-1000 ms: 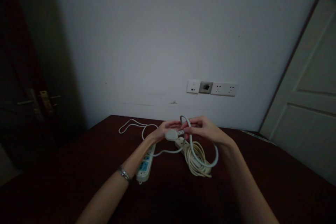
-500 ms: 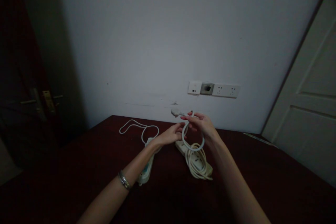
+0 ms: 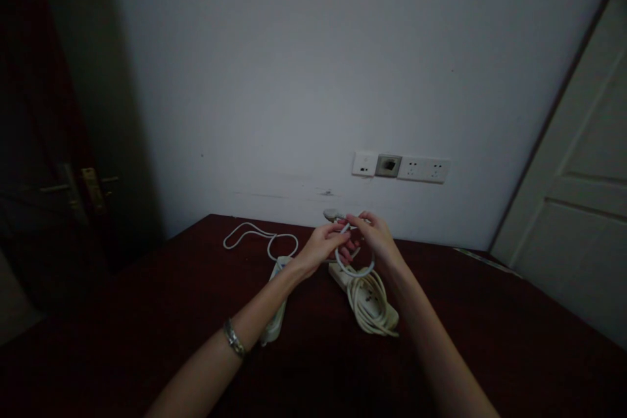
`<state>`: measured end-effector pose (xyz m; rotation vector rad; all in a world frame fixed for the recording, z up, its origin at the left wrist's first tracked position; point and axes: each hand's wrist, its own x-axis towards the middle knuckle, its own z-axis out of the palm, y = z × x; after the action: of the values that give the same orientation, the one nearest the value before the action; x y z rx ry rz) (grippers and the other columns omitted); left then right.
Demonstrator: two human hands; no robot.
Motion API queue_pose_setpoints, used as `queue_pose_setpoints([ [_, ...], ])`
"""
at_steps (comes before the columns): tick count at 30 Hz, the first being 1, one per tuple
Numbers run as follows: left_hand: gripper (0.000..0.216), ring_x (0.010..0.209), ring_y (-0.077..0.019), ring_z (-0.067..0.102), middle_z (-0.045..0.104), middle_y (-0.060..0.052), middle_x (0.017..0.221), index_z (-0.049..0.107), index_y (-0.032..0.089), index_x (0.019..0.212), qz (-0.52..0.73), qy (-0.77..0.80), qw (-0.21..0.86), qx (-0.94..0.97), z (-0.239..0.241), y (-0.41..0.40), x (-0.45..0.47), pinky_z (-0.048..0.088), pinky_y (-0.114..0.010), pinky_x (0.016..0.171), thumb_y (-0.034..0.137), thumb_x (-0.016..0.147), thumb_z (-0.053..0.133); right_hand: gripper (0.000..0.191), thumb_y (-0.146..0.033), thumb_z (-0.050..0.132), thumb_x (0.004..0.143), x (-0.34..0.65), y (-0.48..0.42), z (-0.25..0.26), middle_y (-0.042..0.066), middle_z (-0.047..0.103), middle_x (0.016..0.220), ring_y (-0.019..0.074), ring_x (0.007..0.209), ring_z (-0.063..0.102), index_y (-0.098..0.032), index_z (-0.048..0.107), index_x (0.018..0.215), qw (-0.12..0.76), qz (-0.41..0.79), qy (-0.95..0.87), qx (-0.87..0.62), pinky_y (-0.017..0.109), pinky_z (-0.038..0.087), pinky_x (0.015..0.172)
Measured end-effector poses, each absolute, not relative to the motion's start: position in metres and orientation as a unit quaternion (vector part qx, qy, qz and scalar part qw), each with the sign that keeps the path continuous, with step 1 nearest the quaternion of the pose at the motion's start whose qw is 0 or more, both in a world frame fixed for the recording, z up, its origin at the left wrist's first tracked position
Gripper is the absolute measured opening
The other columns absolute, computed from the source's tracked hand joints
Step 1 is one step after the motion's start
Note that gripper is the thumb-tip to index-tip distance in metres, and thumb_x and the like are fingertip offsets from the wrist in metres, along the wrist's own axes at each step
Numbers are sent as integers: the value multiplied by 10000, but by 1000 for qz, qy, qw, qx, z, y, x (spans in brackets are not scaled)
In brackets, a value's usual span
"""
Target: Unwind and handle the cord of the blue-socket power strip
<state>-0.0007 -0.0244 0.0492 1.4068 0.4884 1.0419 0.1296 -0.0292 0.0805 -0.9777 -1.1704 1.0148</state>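
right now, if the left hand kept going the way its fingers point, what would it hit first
The left hand points up and right, fingertips already at the white cable loop held by the right hand. It would likely meet that loop and the right hand's fingers first; depth is hard to judge.

We find no legible text, label, brand, number or sign. The power strips [image 3: 274, 313] and the wall sockets [image 3: 401, 167] carry no readable marking; the picture is too dim and small there.
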Motion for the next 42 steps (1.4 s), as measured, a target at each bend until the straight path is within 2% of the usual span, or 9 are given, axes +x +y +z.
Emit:
queue_pose_setpoints([
  [5, 505, 546, -132, 607, 636, -29, 735, 463, 147, 1178, 493, 174, 668, 529, 52, -31, 1, 506, -273, 537, 201, 716, 662, 328, -441, 686, 575, 129, -22, 73, -24, 521, 461, 71, 379, 435, -153, 530, 578, 601, 404, -538, -432, 188, 323, 363],
  [12, 206, 610, -133, 635, 637, -52, 709, 558, 88, 893, 500, 211, 702, 461, 53, -26, 0, 528, -265, 621, 69, 702, 634, 229, -295, 630, 556, 121, -22, 68, -11, 596, 557, 129, 470, 530, -198, 447, 655, 621, 446, -494, -413, 226, 400, 433],
  [16, 168, 550, -118, 612, 607, -16, 656, 562, 111, 865, 476, 210, 725, 451, 50, -20, -3, 494, -218, 506, 95, 712, 629, 240, -340, 618, 602, 117, -22, 62, -38, 534, 501, 127, 456, 497, -205, 434, 676, 601, 360, -552, -451, 221, 362, 428],
  [20, 236, 491, -80, 571, 588, 10, 663, 563, 133, 930, 488, 220, 722, 439, 50, -20, -6, 416, -160, 405, 84, 706, 616, 288, -417, 633, 601, 119, -16, 57, -27, 528, 550, 128, 504, 494, -196, 467, 681, 588, 307, -587, -464, 232, 369, 472],
  [24, 488, 504, -83, 574, 607, 7, 724, 491, 184, 1157, 505, 236, 693, 458, 51, -21, -7, 406, -153, 393, 96, 698, 632, 288, -465, 568, 661, 125, -12, 55, 1, 563, 620, 145, 575, 523, -189, 500, 707, 548, 306, -614, -479, 255, 404, 542],
  [29, 562, 484, -96, 571, 637, -41, 832, 453, 176, 1244, 508, 260, 623, 535, 50, -21, -8, 449, -200, 396, 135, 707, 617, 406, -526, 417, 787, 140, -26, 67, 56, 585, 613, 177, 617, 538, -180, 548, 619, 453, 85, -664, -589, 291, 391, 607],
  [32, 520, 485, -92, 570, 637, -53, 841, 501, 162, 1207, 490, 262, 593, 583, 51, -21, -9, 436, -187, 388, 175, 703, 626, 383, -514, 453, 782, 149, -34, 77, 85, 632, 726, 194, 669, 565, -173, 598, 687, 446, -1, -657, -608, 308, 402, 649],
  [36, 389, 493, -86, 565, 631, -51, 793, 589, 132, 1049, 457, 236, 579, 632, 55, -23, -12, 420, -164, 390, 224, 676, 650, 337, -424, 524, 763, 154, -35, 83, 86, 653, 1010, 214, 888, 589, -180, 643, 964, 484, 74, -707, -510, 330, 422, 788],
  [42, 202, 453, -72, 539, 630, -47, 716, 624, 114, 852, 428, 220, 566, 669, 63, -26, -20, 373, -149, 363, 201, 669, 630, 281, -393, 524, 796, 158, -42, 90, 46, 685, 850, 192, 819, 602, -176, 690, 862, 467, 235, -763, -380, 334, 433, 819],
])
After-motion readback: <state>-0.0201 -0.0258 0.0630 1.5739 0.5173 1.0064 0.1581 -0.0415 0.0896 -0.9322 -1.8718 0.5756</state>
